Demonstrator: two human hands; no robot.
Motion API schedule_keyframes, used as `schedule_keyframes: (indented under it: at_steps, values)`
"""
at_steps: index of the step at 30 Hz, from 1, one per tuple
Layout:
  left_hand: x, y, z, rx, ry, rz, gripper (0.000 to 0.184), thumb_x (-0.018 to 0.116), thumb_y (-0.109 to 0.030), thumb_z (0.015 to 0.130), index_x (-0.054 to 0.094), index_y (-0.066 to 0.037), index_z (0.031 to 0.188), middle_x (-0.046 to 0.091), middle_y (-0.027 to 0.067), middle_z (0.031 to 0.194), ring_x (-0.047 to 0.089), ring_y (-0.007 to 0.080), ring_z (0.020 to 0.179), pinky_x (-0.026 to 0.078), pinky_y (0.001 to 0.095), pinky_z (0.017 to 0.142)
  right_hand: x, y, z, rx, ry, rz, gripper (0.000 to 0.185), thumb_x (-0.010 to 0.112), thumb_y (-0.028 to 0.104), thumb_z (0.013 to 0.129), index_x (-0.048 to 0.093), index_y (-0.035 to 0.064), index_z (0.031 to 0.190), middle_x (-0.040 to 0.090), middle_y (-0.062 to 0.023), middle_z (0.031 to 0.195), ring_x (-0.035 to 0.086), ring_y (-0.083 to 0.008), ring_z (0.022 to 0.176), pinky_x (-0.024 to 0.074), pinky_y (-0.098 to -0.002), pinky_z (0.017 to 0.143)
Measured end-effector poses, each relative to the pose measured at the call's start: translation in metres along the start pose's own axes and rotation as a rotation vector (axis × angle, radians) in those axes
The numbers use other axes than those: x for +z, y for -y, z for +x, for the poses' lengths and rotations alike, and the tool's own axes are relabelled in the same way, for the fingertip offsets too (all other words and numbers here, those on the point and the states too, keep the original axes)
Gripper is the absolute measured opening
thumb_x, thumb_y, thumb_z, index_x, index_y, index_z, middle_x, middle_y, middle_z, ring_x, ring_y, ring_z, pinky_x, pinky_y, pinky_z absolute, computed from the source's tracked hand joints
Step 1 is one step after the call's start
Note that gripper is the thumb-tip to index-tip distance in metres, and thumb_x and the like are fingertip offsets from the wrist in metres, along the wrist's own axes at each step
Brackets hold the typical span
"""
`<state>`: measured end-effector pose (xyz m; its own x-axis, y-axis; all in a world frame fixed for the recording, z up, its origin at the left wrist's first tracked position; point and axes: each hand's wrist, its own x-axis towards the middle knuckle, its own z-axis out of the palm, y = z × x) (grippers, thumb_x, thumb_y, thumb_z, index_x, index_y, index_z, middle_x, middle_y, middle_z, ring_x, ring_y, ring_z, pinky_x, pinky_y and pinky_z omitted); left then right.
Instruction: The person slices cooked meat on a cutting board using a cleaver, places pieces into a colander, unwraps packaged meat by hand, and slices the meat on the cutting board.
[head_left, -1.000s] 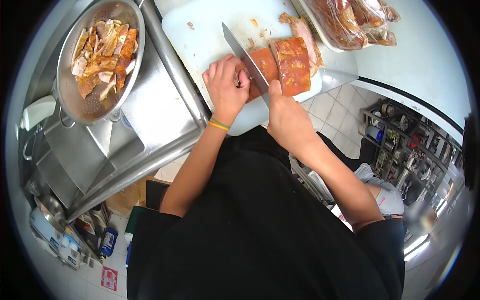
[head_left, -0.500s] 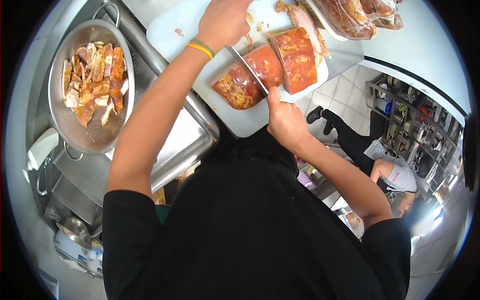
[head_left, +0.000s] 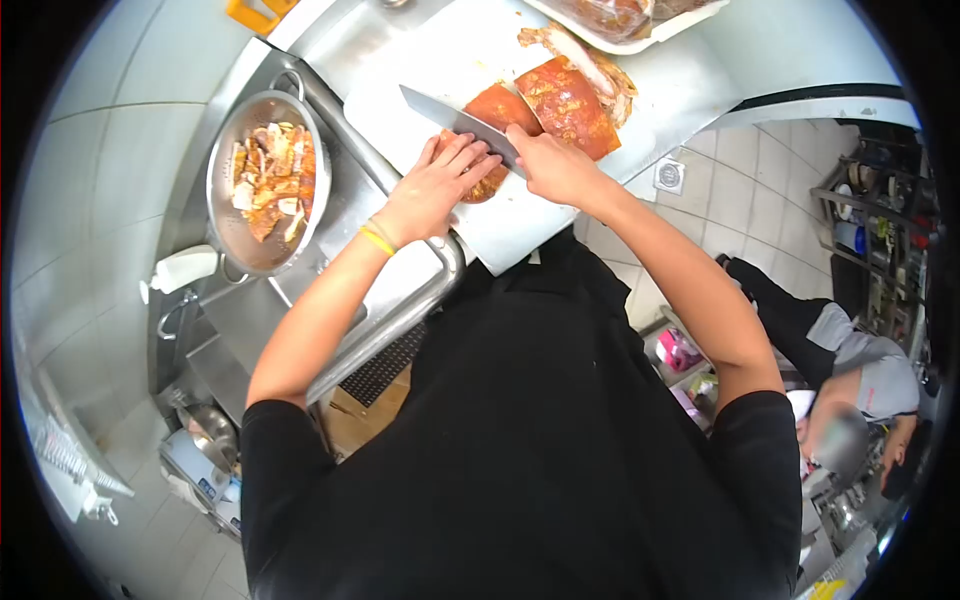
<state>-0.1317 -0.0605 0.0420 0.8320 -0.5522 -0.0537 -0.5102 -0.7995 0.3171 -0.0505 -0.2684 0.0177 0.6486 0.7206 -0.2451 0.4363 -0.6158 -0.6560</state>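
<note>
My right hand (head_left: pixel 555 170) is wrapped round the handle of a knife (head_left: pixel 450 115), its wide blade pointing up and left across the roast meat. The handle is hidden in my fist. My left hand (head_left: pixel 425 195) grips the near end piece (head_left: pixel 488 188) of meat from above, fingers laid over it beside the blade. Beyond the blade lies a middle piece (head_left: pixel 500 103) with glossy brown skin, and right of it a larger block (head_left: pixel 570 100). Paler meat scraps (head_left: pixel 580 55) sit behind that block. All of it rests on a white cutting board (head_left: pixel 520 230).
Left of the board, a steel colander (head_left: pixel 222 225) of cut meat strips (head_left: pixel 270 180) stands by the sink (head_left: pixel 400 265). A tray (head_left: pixel 640 45) of wrapped meat is at the top edge. A white bottle (head_left: pixel 185 270) stands near the tap. A co-worker (head_left: pixel 870 370) bends down at right.
My left hand has come back from the knife's far end onto the near end piece of meat. The blade has swung flatter, pointing more to the left. The whole view has shifted.
</note>
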Motion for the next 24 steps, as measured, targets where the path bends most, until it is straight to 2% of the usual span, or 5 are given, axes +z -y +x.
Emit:
schedule_keyframes:
  at_steps: [7, 14, 17, 19, 24]
  values:
    - [-0.003, 0.008, 0.001, -0.477, 0.047, 0.04, 0.061, 0.077, -0.023, 0.068, 0.055, -0.006, 0.123, 0.062, 0.011, 0.102, 0.062, 0.0283, 0.096, 0.045, 0.0429, 0.091, -0.017, 0.008, -0.032, 0.077, 0.054, -0.081, 0.032, 0.054, -0.002, 0.082, 0.044, 0.0, 0.112, 0.066, -0.0259, 0.087, 0.066, -0.0423, 0.088, 0.0502, -0.0533, 0.074]
    - [0.025, 0.029, -0.039, -0.862, -0.747, -1.914, 0.057, 0.057, -0.03, 0.095, 0.039, -0.004, 0.141, 0.053, 0.0104, 0.136, 0.054, 0.0253, 0.122, 0.046, 0.0412, 0.102, -0.006, -0.002, -0.034, 0.077, 0.025, -0.004, 0.022, 0.053, 0.002, 0.088, 0.041, -0.0018, 0.105, 0.064, -0.0288, 0.08, 0.063, -0.0464, 0.084, 0.0471, -0.0553, 0.072]
    - [0.047, 0.001, -0.016, -0.866, -0.864, -1.77, 0.059, 0.056, -0.033, 0.095, 0.038, -0.002, 0.142, 0.05, 0.0125, 0.138, 0.051, 0.0271, 0.127, 0.041, 0.0417, 0.106, -0.003, 0.003, -0.043, 0.078, 0.03, 0.054, 0.023, 0.055, 0.002, 0.088, 0.04, -0.0019, 0.105, 0.062, -0.0303, 0.077, 0.061, -0.0492, 0.082, 0.0451, -0.0566, 0.071]
    - [0.076, -0.002, -0.004, -1.026, -0.784, -0.221, 0.061, 0.06, -0.026, 0.092, 0.036, 0.0, 0.142, 0.055, 0.0191, 0.126, 0.049, 0.0309, 0.123, 0.036, 0.039, 0.106, -0.006, 0.016, -0.048, 0.096, -0.002, 0.045, 0.024, 0.055, 0.002, 0.088, 0.04, -0.0025, 0.106, 0.061, -0.0305, 0.075, 0.06, -0.0501, 0.082, 0.0445, -0.0576, 0.071]
    - [0.059, 0.011, 0.007, -0.553, -0.841, -0.72, 0.025, 0.061, -0.012, 0.085, 0.06, -0.003, 0.108, 0.053, 0.0189, 0.118, 0.047, 0.0333, 0.119, 0.036, 0.0392, 0.103, -0.016, 0.049, -0.056, 0.093, -0.047, 0.042, 0.025, 0.054, 0.0, 0.087, 0.038, -0.0028, 0.105, 0.061, -0.0302, 0.072, 0.061, -0.0495, 0.076, 0.0457, -0.0566, 0.068]
